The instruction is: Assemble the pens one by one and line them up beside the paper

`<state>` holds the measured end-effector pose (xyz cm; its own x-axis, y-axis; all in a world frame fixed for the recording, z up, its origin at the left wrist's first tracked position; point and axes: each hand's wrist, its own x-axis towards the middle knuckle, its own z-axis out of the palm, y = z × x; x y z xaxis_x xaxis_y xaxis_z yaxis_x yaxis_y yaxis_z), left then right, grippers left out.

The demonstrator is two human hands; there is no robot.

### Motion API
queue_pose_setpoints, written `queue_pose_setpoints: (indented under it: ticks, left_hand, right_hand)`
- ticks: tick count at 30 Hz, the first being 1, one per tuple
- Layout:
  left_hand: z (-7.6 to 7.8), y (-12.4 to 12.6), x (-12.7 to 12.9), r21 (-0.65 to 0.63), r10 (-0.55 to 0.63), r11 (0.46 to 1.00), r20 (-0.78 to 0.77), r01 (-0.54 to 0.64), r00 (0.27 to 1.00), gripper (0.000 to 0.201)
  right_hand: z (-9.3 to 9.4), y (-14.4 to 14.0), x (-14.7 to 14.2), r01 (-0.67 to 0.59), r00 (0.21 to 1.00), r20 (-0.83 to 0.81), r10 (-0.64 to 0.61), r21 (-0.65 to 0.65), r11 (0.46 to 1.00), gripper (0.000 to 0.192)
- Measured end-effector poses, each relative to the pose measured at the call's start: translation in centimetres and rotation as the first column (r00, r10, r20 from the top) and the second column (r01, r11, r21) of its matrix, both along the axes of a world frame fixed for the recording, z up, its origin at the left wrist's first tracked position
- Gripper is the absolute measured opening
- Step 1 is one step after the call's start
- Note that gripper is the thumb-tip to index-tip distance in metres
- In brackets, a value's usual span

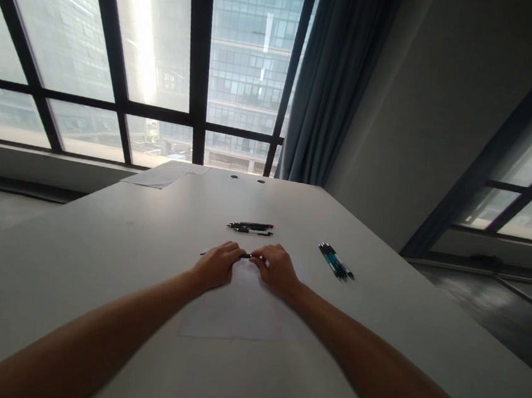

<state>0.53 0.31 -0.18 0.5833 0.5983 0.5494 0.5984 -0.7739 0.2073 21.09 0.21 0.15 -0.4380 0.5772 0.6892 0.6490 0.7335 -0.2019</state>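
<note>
A dark pen [245, 256] lies level between my two hands, over the far part of a white sheet of paper [235, 313]. My left hand [218, 263] is closed round its left part, and a thin dark tip sticks out past that hand. With thumb and fingers, my right hand [276, 266] pinches the pen's right end. Just beyond my hands is a small group of black pens [250, 226], one with a white barrel. To the right lies a bundle of green, blue and white pens [335, 261], set down at a slant.
The white table [136, 261] stretches away toward tall windows [255, 58]. Loose papers [159, 175] lie at its far left corner. Two round dark grommets [261, 181] sit near the far edge. A blue-grey curtain [338, 80] hangs beyond the table's far right.
</note>
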Motion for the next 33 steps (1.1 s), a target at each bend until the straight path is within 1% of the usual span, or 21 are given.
queue_pose_setpoints:
  ticks: [6,8,13,15,18,20,21,25,27,29,31,33]
  left_hand:
    - [0.31,-0.26,0.18,0.016,-0.022,1.000,0.004,0.022,1.000,0.029]
    - [0.40,-0.30,0.24,0.018,-0.028,0.999,0.004,0.028,1.000,0.029]
    - [0.43,-0.30,0.27,0.019,-0.028,0.999,0.007,0.028,1.000,0.030]
    - [0.39,-0.27,0.22,0.026,-0.020,0.999,0.004,0.020,1.000,0.031]
    - [0.35,-0.21,0.10,0.034,-0.009,0.999,-0.008,0.009,1.000,0.032]
    - [0.35,-0.19,0.04,0.037,-0.001,0.999,-0.019,0.002,1.000,0.032]
    - [0.35,-0.19,0.02,0.041,0.002,0.999,-0.028,-0.001,1.000,0.032]
    - [0.38,-0.21,-0.01,0.066,-0.002,0.998,-0.057,0.005,0.998,0.031]
    - [0.36,-0.20,-0.01,0.071,-0.006,0.997,-0.049,0.009,0.999,0.032]
    - [0.31,-0.15,0.01,0.071,-0.008,0.997,-0.033,0.011,0.999,0.033]
    - [0.24,-0.10,0.02,0.070,-0.012,0.997,-0.022,0.014,1.000,0.034]
    - [0.19,-0.07,0.01,0.068,-0.016,0.998,-0.023,0.017,1.000,0.034]
  right_hand:
    - [0.13,-0.05,-0.30,0.079,0.981,0.175,-0.084,0.033,0.996,0.040]
    - [0.23,-0.07,-0.31,0.090,0.980,0.174,-0.093,0.024,0.996,0.043]
    - [0.48,-0.15,-0.17,0.092,0.996,-0.010,-0.092,-0.024,0.995,0.036]
    - [0.53,-0.20,-0.06,0.062,0.997,-0.040,-0.063,-0.030,0.998,0.035]
    - [0.58,-0.26,0.14,-0.022,0.999,-0.040,0.021,-0.013,1.000,0.023]
    - [0.62,-0.26,0.21,-0.049,0.999,-0.018,0.049,-0.002,0.999,0.017]
    - [0.64,-0.25,0.22,-0.046,0.999,0.008,0.046,0.002,0.999,0.017]
    - [0.70,-0.26,0.04,0.005,0.992,0.129,-0.006,0.009,1.000,0.035]
    - [0.73,-0.35,-0.03,0.015,0.993,0.114,-0.016,0.011,1.000,0.035]
    - [0.77,-0.49,-0.02,0.001,0.998,0.059,-0.002,0.017,1.000,0.026]
    - [0.81,-0.59,0.06,-0.038,0.999,0.025,0.037,0.030,0.999,0.019]
    - [0.81,-0.57,0.16,-0.081,0.996,0.032,0.079,0.041,0.996,0.014]
